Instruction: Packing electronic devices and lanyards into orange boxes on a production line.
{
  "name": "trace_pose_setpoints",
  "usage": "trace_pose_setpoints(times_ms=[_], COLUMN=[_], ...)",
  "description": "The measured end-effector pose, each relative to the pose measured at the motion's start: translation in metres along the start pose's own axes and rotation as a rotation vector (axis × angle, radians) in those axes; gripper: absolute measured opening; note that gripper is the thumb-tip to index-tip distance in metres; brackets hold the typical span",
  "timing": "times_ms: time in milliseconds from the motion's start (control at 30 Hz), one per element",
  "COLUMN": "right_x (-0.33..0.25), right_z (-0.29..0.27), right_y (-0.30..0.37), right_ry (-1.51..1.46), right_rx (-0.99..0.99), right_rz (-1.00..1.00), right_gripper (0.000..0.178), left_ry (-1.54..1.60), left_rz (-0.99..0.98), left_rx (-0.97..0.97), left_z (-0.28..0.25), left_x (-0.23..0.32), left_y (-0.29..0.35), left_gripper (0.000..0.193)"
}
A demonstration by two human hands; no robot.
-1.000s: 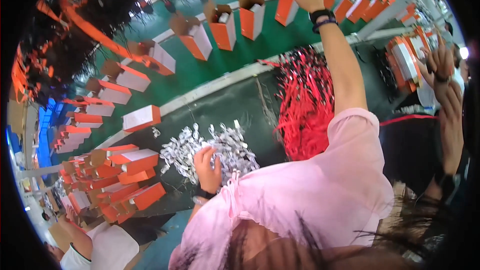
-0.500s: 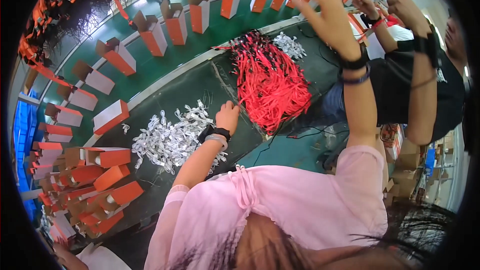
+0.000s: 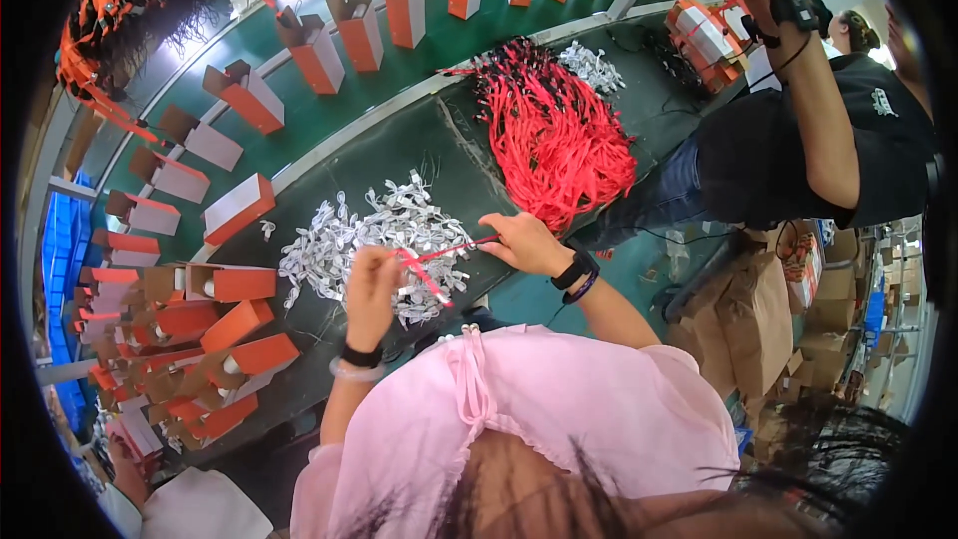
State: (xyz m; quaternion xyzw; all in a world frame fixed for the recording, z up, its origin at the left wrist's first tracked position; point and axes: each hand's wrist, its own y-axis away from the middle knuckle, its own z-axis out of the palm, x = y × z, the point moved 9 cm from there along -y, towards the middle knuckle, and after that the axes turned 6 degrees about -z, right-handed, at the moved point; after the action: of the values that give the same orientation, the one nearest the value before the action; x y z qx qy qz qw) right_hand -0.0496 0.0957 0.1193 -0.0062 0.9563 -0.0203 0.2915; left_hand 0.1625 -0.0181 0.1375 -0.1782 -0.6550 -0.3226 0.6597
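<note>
A thin red strap (image 3: 429,279) is stretched between my two hands above a heap of small white coiled cables (image 3: 329,255). My left hand (image 3: 371,289), somewhat blurred, is closed on one part of it, and a short end dangles beside the fingers. On the other side, my right hand (image 3: 529,243) pinches the strap's other part between thumb and fingers. Just beyond the right hand lies a large pile of red straps (image 3: 569,150) with black ends at its far side. What else the left fingers may hold is hidden.
Open orange-and-white boxes (image 3: 249,98) stand in a row along the green conveyor (image 3: 299,130). More such boxes (image 3: 235,324) crowd the left of the dark table. A co-worker in a black shirt (image 3: 788,140) stands at the right, near brown cartons (image 3: 748,319).
My right hand has come down from high at the right to the middle. My left hand has drawn back from beside the cable heap. A red strap is now held between them.
</note>
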Motion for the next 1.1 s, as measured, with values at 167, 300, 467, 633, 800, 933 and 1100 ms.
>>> trace_pose_setpoints(times_ms=[167,300,467,633,800,933,1100], right_x=[-0.082,-0.169,-0.229,-0.121,-0.093,-0.176,-0.165], right_z=[-0.022,-0.021,-0.045,-0.095,-0.023,0.103,0.17], right_y=[-0.017,-0.05,-0.069,-0.051,-0.058,-0.063,-0.097], right_ry=[-0.038,-0.249,-0.58,-0.758,-0.667,-1.144,-0.824], right_rx=[0.071,-0.008,-0.163,0.15,0.057,-0.518,-0.622], right_rz=[-0.036,-0.3,-0.428,-0.035,-0.123,-0.203,0.087], right_gripper=[0.04,0.039,0.038,0.044,0.082,0.061,0.031], left_ry=[-0.341,-0.431,-0.127,-0.262,-0.214,-0.205,-0.387], left_rz=[0.053,0.039,0.157,0.086,-0.015,-0.007,-0.008], left_rx=[0.436,-0.084,-0.356,-0.167,-0.116,-0.058,0.503], left_z=[-0.078,-0.009,0.028,-0.006,-0.021,-0.041,-0.153], left_x=[-0.025,0.011,-0.031,0.001,-0.001,0.009,-0.04], left_y=[0.037,0.031,0.04,0.054,0.06,0.058,0.07], left_gripper=[0.034,0.066,0.048,0.02,0.014,0.011,0.003])
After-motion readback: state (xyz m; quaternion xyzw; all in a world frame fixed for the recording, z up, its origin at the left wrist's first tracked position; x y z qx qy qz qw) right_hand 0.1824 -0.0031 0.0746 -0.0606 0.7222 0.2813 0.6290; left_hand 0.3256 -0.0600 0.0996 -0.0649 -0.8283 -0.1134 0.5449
